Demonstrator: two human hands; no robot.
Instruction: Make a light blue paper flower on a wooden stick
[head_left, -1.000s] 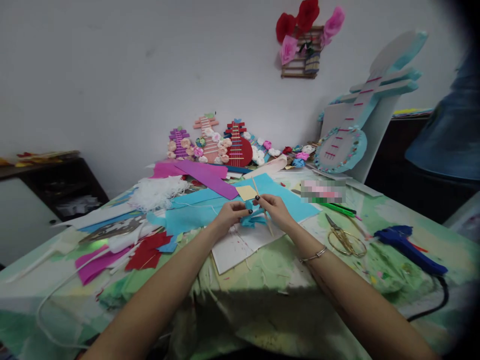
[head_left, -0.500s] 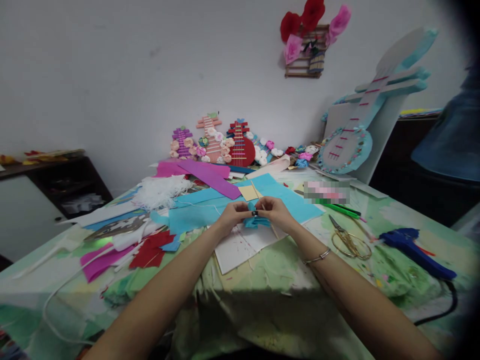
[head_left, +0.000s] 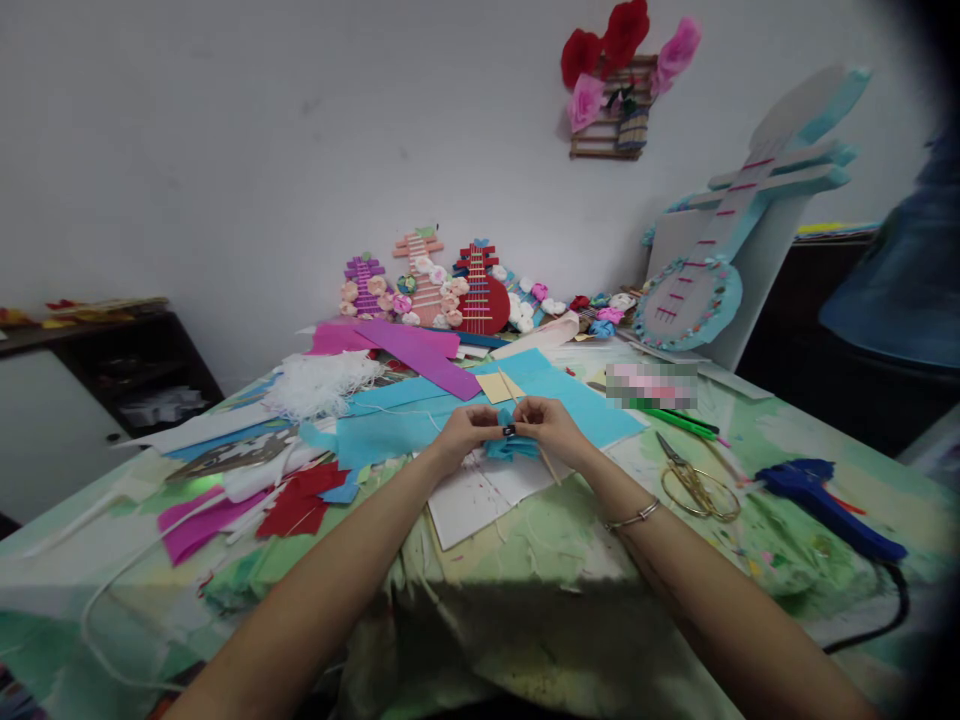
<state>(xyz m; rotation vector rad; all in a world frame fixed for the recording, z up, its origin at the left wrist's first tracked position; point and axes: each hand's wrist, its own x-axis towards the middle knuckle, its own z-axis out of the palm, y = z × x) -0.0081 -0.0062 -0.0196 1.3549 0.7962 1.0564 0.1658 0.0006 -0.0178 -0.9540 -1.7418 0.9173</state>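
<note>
My left hand (head_left: 463, 436) is closed, thumb and fingers pinching a small gathered piece of blue crepe paper (head_left: 511, 450). From the other side my right hand (head_left: 553, 428) pinches the same piece, its fingertips meeting those of the left. A thin wooden stick (head_left: 552, 468) runs slantwise through my right hand, its ends showing above and below the fingers. Under the hands lies a white board (head_left: 469, 505) with reddish marks. Just beyond them are a large blue paper sheet (head_left: 577, 405) and a small yellow paper square (head_left: 496, 388).
To the right lie gold-handled scissors (head_left: 697, 480), a blue glue gun (head_left: 829, 505) with a black cord, and a green pen (head_left: 679, 420). Left are red paper scraps (head_left: 304, 500) and white shredded paper (head_left: 322, 385). Paper instruments, among them a red lute (head_left: 480, 295), stand along the wall.
Both hands stay in nearly the same place, still pinching the blue crepe paper. The folds of the paper and the tilt of the stick have shifted slightly.
</note>
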